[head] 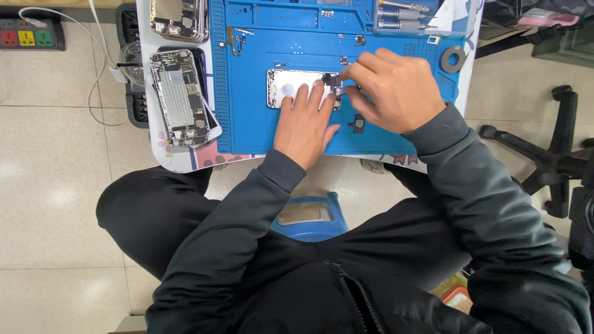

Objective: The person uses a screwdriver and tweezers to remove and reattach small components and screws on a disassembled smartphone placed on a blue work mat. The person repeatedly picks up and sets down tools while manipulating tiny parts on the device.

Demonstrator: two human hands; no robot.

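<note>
— Where does the opened phone shell (291,86) lie?

— At the centre of your blue work mat (247,124), under your left hand (307,120). Your left fingers (301,97) lie flat and spread across its lower half, pressing it down rather than gripping.

— And your right hand (396,89)?

— At three o'clock from the shell, its fingertips (346,73) pinched together at the shell's right end on a small dark part (334,81); whether they hold a tool, I cannot tell.

— Nearby?

— A stripped phone chassis (180,98) at nine o'clock, a small black component (357,123) at five o'clock, screwdrivers (399,15) at one o'clock.
</note>
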